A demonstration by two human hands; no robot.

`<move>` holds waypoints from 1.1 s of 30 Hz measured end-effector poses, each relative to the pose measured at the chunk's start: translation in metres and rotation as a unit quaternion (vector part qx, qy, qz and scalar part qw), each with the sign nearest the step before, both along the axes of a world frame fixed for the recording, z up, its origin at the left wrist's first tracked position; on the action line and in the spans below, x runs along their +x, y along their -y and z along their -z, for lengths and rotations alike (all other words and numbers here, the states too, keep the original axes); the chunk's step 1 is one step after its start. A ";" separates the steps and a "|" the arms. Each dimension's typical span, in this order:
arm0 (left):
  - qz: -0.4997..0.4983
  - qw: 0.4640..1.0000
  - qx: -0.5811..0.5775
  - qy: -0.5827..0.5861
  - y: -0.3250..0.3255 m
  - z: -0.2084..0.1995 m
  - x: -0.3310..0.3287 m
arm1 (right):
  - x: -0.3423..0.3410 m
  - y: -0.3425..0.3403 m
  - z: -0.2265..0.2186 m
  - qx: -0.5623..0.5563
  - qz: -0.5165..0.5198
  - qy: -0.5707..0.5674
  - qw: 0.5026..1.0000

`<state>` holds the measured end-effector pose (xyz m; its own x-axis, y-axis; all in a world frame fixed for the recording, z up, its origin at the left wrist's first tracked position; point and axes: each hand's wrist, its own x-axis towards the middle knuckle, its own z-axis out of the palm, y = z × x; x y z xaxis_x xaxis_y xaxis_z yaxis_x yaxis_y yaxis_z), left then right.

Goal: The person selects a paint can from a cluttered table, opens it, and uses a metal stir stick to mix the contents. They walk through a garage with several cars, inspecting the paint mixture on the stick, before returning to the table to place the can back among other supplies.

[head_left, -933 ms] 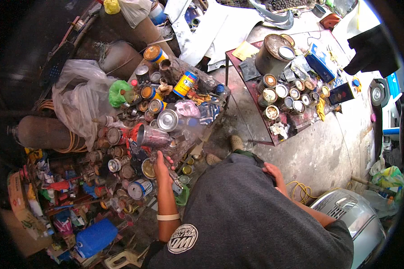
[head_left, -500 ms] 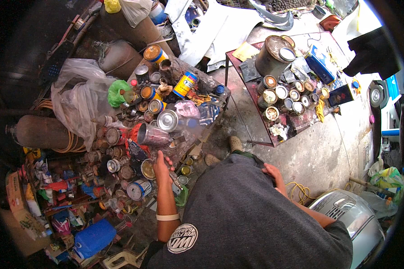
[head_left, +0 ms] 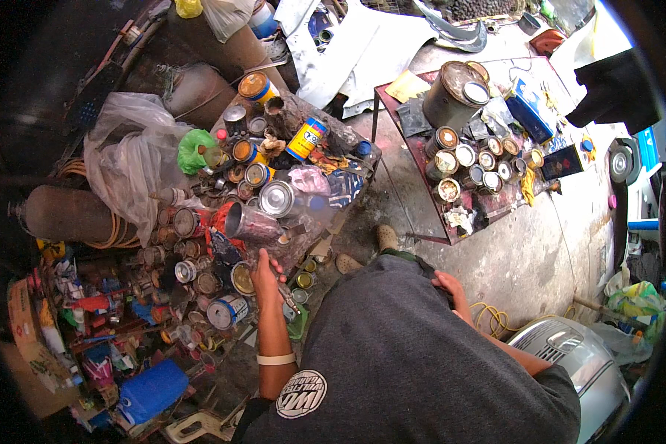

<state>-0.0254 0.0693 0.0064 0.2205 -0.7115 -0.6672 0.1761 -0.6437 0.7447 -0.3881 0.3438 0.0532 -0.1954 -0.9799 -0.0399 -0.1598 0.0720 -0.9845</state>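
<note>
My left hand (head_left: pixel 267 272) reaches out over the cluttered bench, its fingers curled around what looks like a spray gun. A slim metal fitting (head_left: pixel 288 297) of it sticks out below the fingers. Just beyond the hand, a tilted silver metal cup (head_left: pixel 246 222) seems to belong to the same tool, though the join is unclear. A round tin (head_left: pixel 243 278) sits left of my wrist. My right hand (head_left: pixel 451 287) is bent in at the front of my dark grey shirt (head_left: pixel 422 348). Its fingers are curled, and whatever they hold is hidden by the shirt.
Paint cans (head_left: pixel 277 198) and a clear plastic sheet (head_left: pixel 126 148) crowd the left bench. A red-topped table (head_left: pixel 496 214) at the right holds more tins and a large bucket (head_left: pixel 448 103). A blue jug (head_left: pixel 154 392) lies lower left. A yellow hose (head_left: pixel 496 317) runs along the floor.
</note>
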 end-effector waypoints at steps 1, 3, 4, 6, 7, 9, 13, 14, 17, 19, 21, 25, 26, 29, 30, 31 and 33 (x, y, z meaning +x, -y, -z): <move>-0.001 1.000 0.003 0.005 0.000 -0.003 -0.002 | 0.000 0.000 0.000 0.001 0.001 0.001 1.000; -0.001 1.000 0.009 0.010 0.001 -0.005 -0.004 | 0.000 0.000 0.000 0.002 0.003 0.003 1.000; -0.002 1.000 0.011 0.011 0.001 -0.006 -0.003 | 0.000 0.000 0.001 0.003 0.002 0.002 1.000; -0.001 1.000 0.009 0.017 -0.001 -0.007 -0.003 | 0.000 0.000 0.001 0.005 0.001 0.001 1.000; 0.002 1.000 0.004 0.022 -0.001 -0.009 -0.004 | 0.000 0.000 0.001 0.007 0.005 0.005 1.000; 0.003 1.000 0.001 0.028 -0.001 -0.011 -0.006 | 0.001 0.000 0.001 0.010 0.011 0.012 1.000; -0.005 1.000 0.006 0.029 -0.001 -0.014 -0.008 | 0.000 -0.001 0.002 0.008 0.008 0.002 1.000; -0.007 1.000 0.007 0.029 -0.001 -0.014 -0.008 | 0.000 -0.001 0.002 0.007 0.006 0.000 1.000; -0.013 1.000 0.015 0.013 0.000 -0.010 -0.006 | -0.001 -0.002 0.006 0.001 0.005 -0.001 1.000; -0.010 1.000 0.013 0.015 0.000 -0.010 -0.005 | -0.001 -0.002 0.007 0.000 0.005 0.002 1.000; -0.011 1.000 0.013 0.016 0.000 -0.011 -0.006 | 0.000 -0.001 0.005 0.003 0.006 0.007 1.000; -0.015 1.000 0.009 0.017 0.000 -0.010 -0.006 | -0.001 0.000 0.004 0.008 0.002 -0.001 1.000; -0.016 1.000 0.007 0.018 0.000 -0.010 -0.006 | -0.002 0.000 0.004 0.008 0.002 -0.003 1.000; -0.008 1.000 0.002 0.019 0.000 -0.010 -0.005 | 0.000 0.001 0.003 0.012 0.005 0.007 1.000; -0.006 1.000 0.001 0.019 0.000 -0.010 -0.004 | 0.000 0.002 0.003 0.014 0.007 0.013 1.000; -0.004 1.000 0.000 0.019 0.000 -0.010 -0.004 | 0.000 0.002 0.002 0.016 0.005 0.011 1.000; -0.005 1.000 0.000 0.020 0.000 -0.009 -0.004 | -0.002 0.002 0.001 0.020 0.001 0.006 1.000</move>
<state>-0.0294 0.0694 0.0157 0.2538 -0.7091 -0.6579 0.1517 -0.6426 0.7511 -0.3899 0.3416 0.0518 -0.1959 -0.9772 -0.0819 -0.1482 0.1121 -0.9826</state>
